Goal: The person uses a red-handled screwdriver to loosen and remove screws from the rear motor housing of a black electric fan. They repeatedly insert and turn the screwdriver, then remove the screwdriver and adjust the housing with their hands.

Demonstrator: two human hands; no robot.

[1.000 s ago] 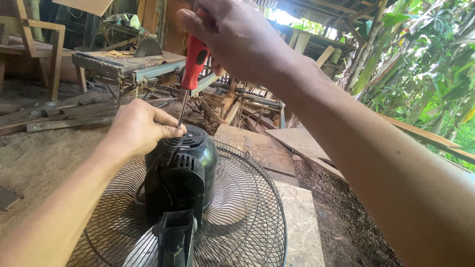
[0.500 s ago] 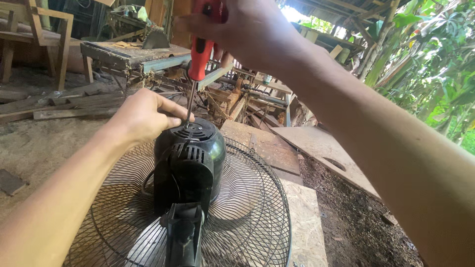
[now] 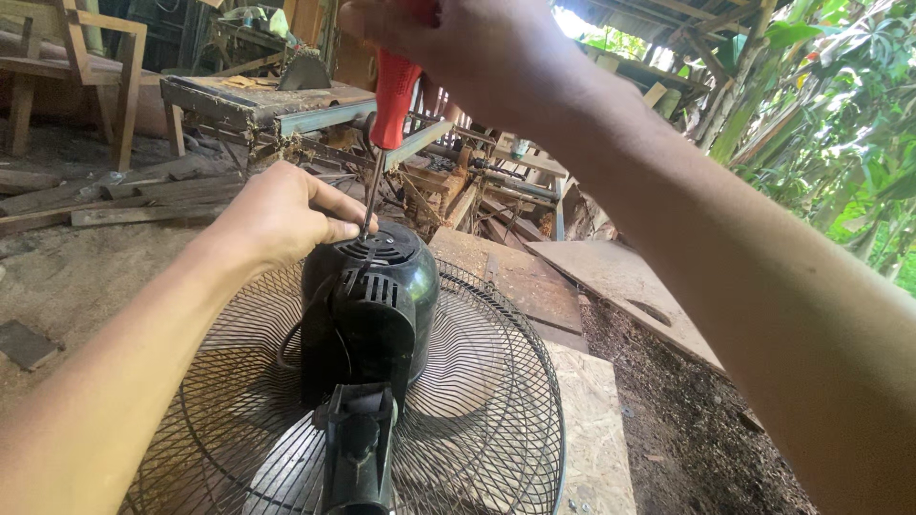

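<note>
A black fan motor housing (image 3: 377, 305) stands up from a round wire fan guard (image 3: 477, 420) lying flat on a board. My right hand (image 3: 468, 48) grips the red handle of a screwdriver (image 3: 391, 95) held upright, its metal tip set into the vented top of the housing. My left hand (image 3: 281, 215) rests on the housing's upper left edge, fingertips pinched around the screwdriver shaft near its tip. The black fan neck (image 3: 358, 448) points toward me at the bottom.
A pale chipboard slab (image 3: 592, 429) lies under the guard. Behind stand a dusty workbench (image 3: 258, 100), wooden chair frames (image 3: 86, 67), loose planks (image 3: 124, 195) and scrap timber. Bare earth and green foliage (image 3: 840, 124) are on the right.
The view has shifted slightly, so the fan sits lower and more to the right. Both hands keep their hold, with the screwdriver still upright on the housing top.
</note>
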